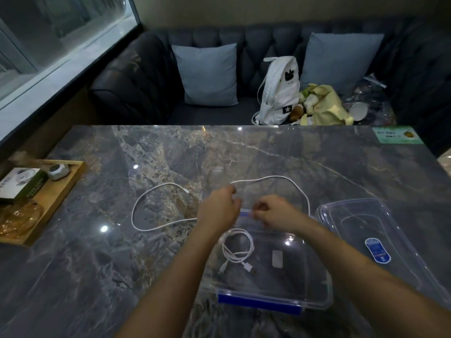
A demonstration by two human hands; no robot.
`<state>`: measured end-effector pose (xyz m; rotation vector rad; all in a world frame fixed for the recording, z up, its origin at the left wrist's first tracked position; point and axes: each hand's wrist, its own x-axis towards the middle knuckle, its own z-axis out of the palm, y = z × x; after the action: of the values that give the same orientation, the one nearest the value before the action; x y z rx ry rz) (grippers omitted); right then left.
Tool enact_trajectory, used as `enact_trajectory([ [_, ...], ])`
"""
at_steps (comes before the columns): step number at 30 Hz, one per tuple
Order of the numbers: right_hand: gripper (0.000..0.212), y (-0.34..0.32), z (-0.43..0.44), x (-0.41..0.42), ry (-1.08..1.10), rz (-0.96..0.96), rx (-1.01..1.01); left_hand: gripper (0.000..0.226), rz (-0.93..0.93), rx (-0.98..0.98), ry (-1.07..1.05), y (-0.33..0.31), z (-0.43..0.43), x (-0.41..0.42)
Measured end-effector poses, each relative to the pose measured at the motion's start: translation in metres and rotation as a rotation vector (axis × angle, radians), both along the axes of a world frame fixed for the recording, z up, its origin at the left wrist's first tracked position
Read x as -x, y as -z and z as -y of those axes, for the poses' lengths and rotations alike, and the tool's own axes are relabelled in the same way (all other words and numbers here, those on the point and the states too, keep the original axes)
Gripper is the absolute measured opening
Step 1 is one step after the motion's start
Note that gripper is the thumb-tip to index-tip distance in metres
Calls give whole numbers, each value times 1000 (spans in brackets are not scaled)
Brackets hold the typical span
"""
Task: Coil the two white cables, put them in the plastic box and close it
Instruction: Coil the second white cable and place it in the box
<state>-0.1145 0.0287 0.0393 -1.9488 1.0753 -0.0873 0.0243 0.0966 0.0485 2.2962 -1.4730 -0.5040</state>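
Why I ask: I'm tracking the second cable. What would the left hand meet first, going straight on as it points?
Probably the loose, uncoiled white cable: a stretch shows at the fingertips of the left hand, though depth is unclear.

One table (97, 264). One clear plastic box (292, 281) and one lid (353, 228). Two white cables: one coiled cable (238, 230), one long cable (132, 213). Two hands: left hand (219, 208), right hand (275, 213). One sofa (136, 89). Two blue pillows: left pillow (207, 74), right pillow (341, 59). One white backpack (278, 93). One yellow bag (327, 108). One wooden tray (61, 189).
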Motion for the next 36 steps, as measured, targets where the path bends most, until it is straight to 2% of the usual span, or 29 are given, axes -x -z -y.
enact_trajectory([
  [3, 10, -15, 26, -9, 15, 38, 60, 32, 53, 7, 15, -3, 22, -16],
  [6, 14, -14, 53, -16, 9, -31, 104, 33, 191, -76, 49, 5, 42, -32],
  [8, 16, -6, 70, -23, 5, -88, 113, 33, 215, -134, 59, 15, 54, -41],
  [14, 20, 30, 106, -48, -59, -247, 176, 38, 166, -304, 82, 47, 83, -63],
  [21, 26, 68, 116, -78, -146, -235, 163, 26, 81, -387, 138, 75, 98, -72],
  [25, 23, 83, 116, -87, -183, -277, 252, 17, 37, -348, 139, 83, 101, -74],
  [28, 18, 86, 115, -90, -154, -260, 329, 17, -79, -272, 110, 84, 101, -77],
  [31, 16, 77, 119, -90, -66, -176, 402, 20, -180, -190, 65, 75, 102, -79],
  [34, 18, 57, 131, -85, 64, -129, 480, 24, -373, -52, 35, 57, 100, -83],
  [36, 19, 41, 141, -76, 170, -106, 516, 26, -395, 4, 60, 41, 94, -90],
])
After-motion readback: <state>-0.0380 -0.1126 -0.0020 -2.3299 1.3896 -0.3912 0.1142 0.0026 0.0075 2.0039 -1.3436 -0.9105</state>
